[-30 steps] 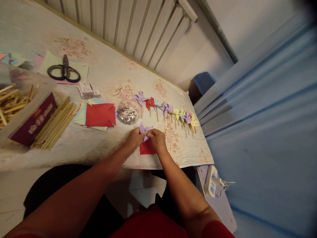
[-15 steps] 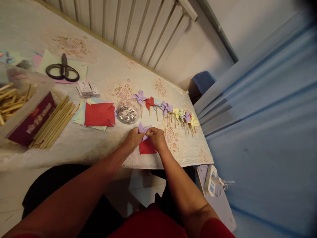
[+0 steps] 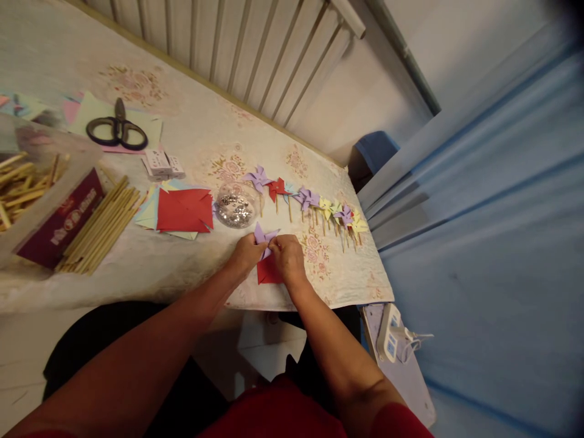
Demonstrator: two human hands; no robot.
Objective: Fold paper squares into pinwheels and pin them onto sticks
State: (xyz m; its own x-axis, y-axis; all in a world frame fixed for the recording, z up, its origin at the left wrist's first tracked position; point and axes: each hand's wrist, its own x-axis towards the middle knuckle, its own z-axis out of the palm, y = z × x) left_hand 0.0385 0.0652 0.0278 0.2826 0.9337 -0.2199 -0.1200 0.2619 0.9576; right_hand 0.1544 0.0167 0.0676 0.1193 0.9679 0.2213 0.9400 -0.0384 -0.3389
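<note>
My left hand (image 3: 244, 254) and my right hand (image 3: 286, 255) meet over the near edge of the table, both pinching a folded purple paper pinwheel (image 3: 263, 236). Under my hands lies a red paper square (image 3: 267, 272). Just beyond stands a clear bowl of silvery pins (image 3: 235, 205). A row of several finished pinwheels on sticks (image 3: 310, 202) lies to the right of the bowl.
A stack of cut coloured paper with red on top (image 3: 182, 210) lies left of the bowl. Bamboo sticks (image 3: 103, 228), a dark red box (image 3: 59, 225), scissors (image 3: 117, 131) and a small white box (image 3: 159, 164) lie further left. A power strip (image 3: 390, 337) sits below the table's right end.
Both hands stay on the purple pinwheel, with only small shifts of the fingers. The view has barely moved.
</note>
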